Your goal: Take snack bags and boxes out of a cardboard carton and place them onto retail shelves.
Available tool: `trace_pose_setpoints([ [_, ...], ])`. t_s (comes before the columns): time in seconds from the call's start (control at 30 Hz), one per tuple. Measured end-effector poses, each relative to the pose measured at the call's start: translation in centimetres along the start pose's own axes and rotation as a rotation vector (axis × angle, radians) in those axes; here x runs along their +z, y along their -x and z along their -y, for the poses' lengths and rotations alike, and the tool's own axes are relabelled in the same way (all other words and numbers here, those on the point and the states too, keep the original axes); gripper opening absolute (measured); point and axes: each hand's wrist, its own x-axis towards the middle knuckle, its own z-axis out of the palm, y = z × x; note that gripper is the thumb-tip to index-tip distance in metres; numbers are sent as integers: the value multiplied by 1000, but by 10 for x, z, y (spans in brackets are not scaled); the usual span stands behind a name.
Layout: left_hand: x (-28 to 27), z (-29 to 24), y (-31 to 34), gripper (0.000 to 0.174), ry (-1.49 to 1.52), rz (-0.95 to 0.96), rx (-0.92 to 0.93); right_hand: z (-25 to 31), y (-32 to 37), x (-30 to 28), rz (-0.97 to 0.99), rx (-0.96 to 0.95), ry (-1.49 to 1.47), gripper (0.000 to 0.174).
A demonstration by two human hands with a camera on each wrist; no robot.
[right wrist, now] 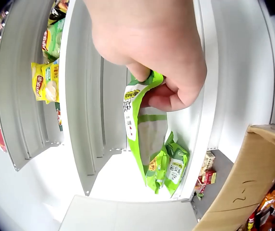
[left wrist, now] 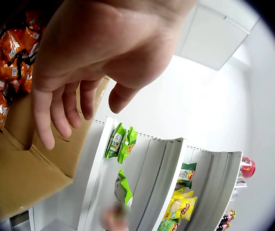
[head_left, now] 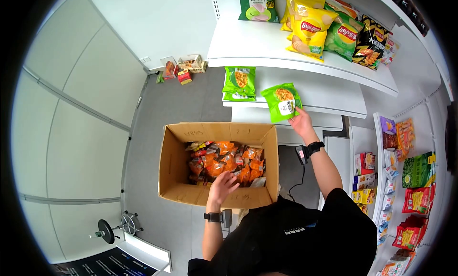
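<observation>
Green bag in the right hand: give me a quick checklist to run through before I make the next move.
1. Right hand has a grip on the green bag: ok, pinched at one edge.
2. Held bag apart from the two green bags on the shelf: ok, a gap shows in the head view.
3. Held bag lined up with those two: not ok, it sits tilted.
4. Held bag's underside off the shelf: cannot tell.
5. Left hand free: ok, open and holding nothing.
6. Box open, orange bags in view: ok.
</observation>
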Motion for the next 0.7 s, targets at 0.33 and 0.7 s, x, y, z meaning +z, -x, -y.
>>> trace_pose_setpoints([
  [0.33, -7, 3, 4, 34, 27, -67, 15, -7, 0, 2, -30, 39, -68, 31],
  [0.7, -6, 4, 1, 34, 25, -36, 4, 6, 76, 103, 273, 69, 1, 38],
])
